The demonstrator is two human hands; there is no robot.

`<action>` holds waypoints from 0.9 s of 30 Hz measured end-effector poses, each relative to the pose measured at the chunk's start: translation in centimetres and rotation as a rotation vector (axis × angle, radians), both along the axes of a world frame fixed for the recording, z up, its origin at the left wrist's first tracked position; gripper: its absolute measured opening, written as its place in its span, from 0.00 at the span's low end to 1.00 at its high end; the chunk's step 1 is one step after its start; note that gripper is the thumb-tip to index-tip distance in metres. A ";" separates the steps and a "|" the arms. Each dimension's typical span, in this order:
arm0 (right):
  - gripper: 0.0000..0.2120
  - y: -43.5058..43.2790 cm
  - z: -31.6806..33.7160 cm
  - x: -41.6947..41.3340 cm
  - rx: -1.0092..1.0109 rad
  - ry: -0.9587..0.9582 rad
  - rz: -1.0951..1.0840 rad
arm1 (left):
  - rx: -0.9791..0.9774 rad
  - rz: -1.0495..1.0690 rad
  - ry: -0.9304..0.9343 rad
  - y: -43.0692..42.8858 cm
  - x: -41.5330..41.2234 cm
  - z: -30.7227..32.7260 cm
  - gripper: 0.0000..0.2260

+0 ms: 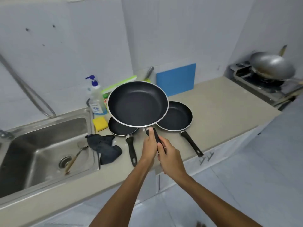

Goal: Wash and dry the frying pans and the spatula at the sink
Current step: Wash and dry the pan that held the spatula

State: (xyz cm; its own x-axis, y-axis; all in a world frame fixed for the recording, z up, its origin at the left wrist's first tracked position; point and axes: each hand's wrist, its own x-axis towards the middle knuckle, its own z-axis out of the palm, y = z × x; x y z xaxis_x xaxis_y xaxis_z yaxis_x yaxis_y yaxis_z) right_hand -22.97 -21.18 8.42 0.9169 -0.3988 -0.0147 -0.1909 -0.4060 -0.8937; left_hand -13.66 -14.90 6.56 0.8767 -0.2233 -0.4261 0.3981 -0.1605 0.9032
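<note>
Frying pan [137, 104] raised, handle [157, 137] pointing nearward (left hand [150, 145], right hand [170, 158] gripping)

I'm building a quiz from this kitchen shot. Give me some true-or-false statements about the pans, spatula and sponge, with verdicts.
The left hand and right hand both grip the handle of the large pan. True.
A small pan and a medium pan rest on the counter. True.
The spatula lies on the counter. False: it lies in the sink.
The sponge sits in the sink. False: it is on the counter beside the soap bottle.
</note>
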 end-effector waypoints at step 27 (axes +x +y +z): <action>0.23 -47.8 -13.8 6.4 -0.051 0.201 -0.144 | 0.098 -0.202 0.152 -49.2 6.9 -13.6 0.30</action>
